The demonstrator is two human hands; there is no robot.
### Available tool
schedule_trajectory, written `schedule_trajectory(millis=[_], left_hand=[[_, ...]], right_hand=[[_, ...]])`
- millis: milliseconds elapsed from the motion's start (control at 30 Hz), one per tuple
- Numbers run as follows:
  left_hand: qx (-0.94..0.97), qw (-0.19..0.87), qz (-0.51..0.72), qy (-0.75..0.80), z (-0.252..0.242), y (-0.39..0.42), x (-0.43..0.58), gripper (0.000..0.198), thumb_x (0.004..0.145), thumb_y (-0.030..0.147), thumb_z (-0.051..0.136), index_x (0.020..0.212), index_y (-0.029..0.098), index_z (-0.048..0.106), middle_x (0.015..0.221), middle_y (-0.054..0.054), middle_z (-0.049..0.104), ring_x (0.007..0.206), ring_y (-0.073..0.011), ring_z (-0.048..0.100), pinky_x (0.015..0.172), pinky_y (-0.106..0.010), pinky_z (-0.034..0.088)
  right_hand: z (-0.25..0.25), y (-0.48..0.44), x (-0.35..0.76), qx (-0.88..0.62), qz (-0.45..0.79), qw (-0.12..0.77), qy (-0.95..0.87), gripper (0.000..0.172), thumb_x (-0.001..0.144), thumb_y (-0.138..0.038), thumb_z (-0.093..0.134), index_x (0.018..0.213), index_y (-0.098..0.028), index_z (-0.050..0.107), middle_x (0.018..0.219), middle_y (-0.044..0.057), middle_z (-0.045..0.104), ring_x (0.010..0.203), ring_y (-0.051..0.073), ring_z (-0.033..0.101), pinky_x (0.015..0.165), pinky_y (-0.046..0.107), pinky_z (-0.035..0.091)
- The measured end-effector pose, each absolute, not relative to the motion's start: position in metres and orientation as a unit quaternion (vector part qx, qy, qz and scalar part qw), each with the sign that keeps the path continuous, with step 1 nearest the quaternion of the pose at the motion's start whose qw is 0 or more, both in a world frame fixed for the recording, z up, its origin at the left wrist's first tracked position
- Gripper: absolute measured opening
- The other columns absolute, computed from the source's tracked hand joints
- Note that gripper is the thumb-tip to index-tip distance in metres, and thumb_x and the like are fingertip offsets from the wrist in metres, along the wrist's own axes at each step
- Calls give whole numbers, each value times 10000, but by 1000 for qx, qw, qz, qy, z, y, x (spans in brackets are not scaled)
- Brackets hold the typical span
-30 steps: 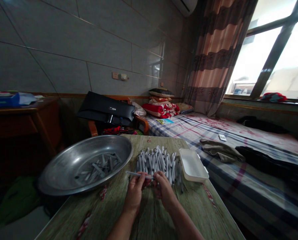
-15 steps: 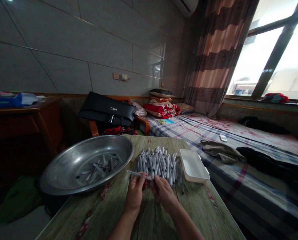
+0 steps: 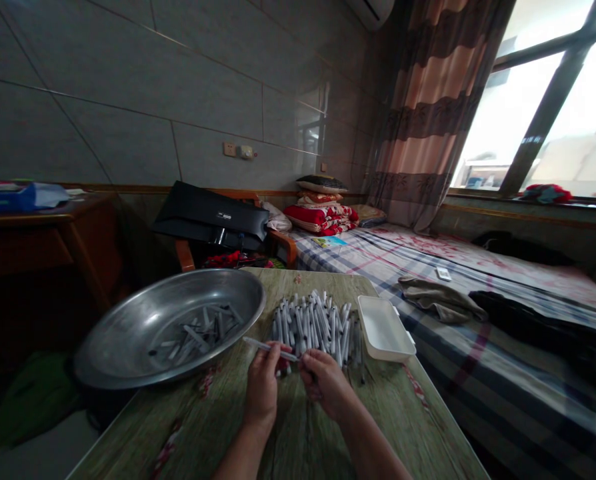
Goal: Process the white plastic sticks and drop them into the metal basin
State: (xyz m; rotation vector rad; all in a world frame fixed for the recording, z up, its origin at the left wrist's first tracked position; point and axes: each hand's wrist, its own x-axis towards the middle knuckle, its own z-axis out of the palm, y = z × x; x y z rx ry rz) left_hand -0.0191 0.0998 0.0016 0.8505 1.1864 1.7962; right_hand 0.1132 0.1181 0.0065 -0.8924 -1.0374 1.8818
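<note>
Both my hands are together at the middle of a green patterned table (image 3: 298, 433). My left hand (image 3: 262, 385) pinches a thin white pen-like stick (image 3: 263, 345) that points left toward a big metal basin (image 3: 128, 333). My right hand (image 3: 323, 380) is closed on the stick's other end. Just beyond my fingers lies a heap of several grey-white pen tubes (image 3: 315, 323). Several more tubes lie inside the basin. A white plastic tray (image 3: 383, 327) sits to the right of the heap.
A bed with a plaid cover (image 3: 478, 313), clothes and folded blankets runs along the table's right side. A black monitor (image 3: 211, 217) leans on a chair behind the table. A wooden desk (image 3: 43, 233) stands at the left. A curtain and a window are at the back right.
Both hands with the stick have drawn slightly nearer and to the left. The heap, basin and tray have not moved.
</note>
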Motion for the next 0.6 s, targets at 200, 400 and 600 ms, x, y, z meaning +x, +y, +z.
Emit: schedule_trajectory(millis=[200, 400, 600], left_hand=[[242, 345, 810, 408, 5, 100, -29, 163, 788, 329, 557, 816, 177, 610, 763, -27, 675, 707, -171, 641, 680, -297, 498], [201, 324, 845, 374, 9, 101, -32, 125, 718, 280, 572, 774, 179, 619, 865, -24, 667, 703, -153, 628, 695, -303, 503], [226, 385, 822, 353, 9, 97, -24, 118, 715, 267, 599, 768, 167, 633, 811, -29, 675, 640, -119, 581, 645, -256, 483]], right_hand=[[1, 129, 121, -390, 737, 415, -364, 172, 597, -312, 588, 652, -206, 465, 410, -103, 390, 301, 33, 200, 336, 188, 46], [1, 142, 135, -391, 686, 549, -275, 210, 573, -293, 592, 649, -222, 409, 441, -116, 347, 332, 36, 189, 347, 181, 65], [2, 135, 128, -421, 564, 505, -500, 133, 655, -260, 559, 763, -195, 604, 487, -84, 381, 406, 75, 279, 406, 211, 193]])
